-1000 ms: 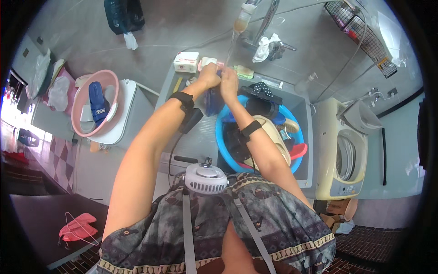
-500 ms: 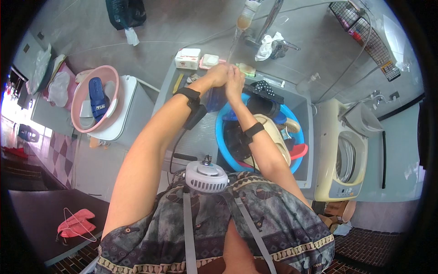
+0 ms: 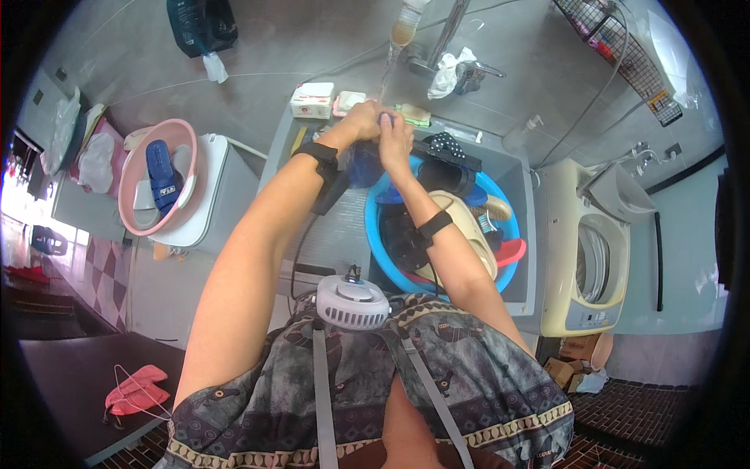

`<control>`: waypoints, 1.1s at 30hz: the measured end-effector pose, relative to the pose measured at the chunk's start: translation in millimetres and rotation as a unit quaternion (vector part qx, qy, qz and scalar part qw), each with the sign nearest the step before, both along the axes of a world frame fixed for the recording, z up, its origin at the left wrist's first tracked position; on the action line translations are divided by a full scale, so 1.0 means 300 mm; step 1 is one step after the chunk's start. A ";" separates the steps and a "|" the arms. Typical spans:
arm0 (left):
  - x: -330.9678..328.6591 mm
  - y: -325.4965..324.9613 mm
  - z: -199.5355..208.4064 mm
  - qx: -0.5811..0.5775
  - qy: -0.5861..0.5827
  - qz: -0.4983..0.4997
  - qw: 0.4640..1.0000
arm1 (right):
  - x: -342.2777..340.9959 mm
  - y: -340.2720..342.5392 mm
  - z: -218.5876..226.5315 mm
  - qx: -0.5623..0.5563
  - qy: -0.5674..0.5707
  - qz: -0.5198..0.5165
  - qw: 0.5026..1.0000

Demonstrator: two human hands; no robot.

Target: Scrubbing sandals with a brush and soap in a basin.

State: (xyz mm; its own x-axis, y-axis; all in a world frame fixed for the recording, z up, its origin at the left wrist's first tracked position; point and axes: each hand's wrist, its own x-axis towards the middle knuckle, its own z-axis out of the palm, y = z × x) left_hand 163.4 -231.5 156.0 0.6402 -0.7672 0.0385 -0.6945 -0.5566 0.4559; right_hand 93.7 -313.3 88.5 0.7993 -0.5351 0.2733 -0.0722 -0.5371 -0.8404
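Under the stream of water from the tap [image 3: 402, 31], my left hand [image 3: 364, 119] and my right hand [image 3: 396, 141] are close together, fingers closed. Between and below them shows a dark blue slipper [image 3: 363, 168], largely hidden by my hands and left wrist; its colour matches the slipper [image 3: 164, 176] in the pink basin. My right forearm passes over a blue basin [image 3: 373, 234] in the sink, filled with a beige slipper [image 3: 449, 207], dark footwear [image 3: 408, 238], a brush [image 3: 491, 227] and a red-handled thing [image 3: 511, 252].
Along the sink's back ledge stand a white box [image 3: 312, 102] and a soap dish [image 3: 349, 102]. The pink basin [image 3: 127, 199] rests on a white lid to the left. A cream washing machine [image 3: 562, 234] stands right of the sink [image 3: 525, 234]. A small grey fan [image 3: 351, 301] hangs at my waist.
The whole view has shifted slightly. My hands stay together under the water; my right hand has turned a little, and some blue now shows between my hands.
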 end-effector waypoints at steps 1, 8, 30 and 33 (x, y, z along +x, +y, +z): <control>-0.005 0.008 0.011 0.007 0.021 0.017 1.000 | 0.004 0.007 0.001 0.002 0.002 0.002 1.000; 0.038 0.019 -0.099 -0.043 0.025 0.092 0.994 | 0.054 0.008 -0.004 0.030 0.048 0.012 0.998; 0.041 0.067 -0.125 -0.150 0.221 0.178 0.947 | 0.087 -0.068 -0.098 0.049 -0.072 0.188 0.978; 0.084 0.083 -0.155 -0.177 0.286 0.235 0.912 | 0.056 -0.028 -0.109 0.101 -0.067 0.217 0.969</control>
State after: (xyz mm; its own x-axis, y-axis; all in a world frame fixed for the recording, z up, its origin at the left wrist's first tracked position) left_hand 188.6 -206.6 109.6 0.8876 -0.4081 -0.2135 -0.0093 -0.4793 0.8776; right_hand 110.4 -321.8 55.7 0.9256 -0.2100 0.3148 0.2404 -0.3163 -0.9177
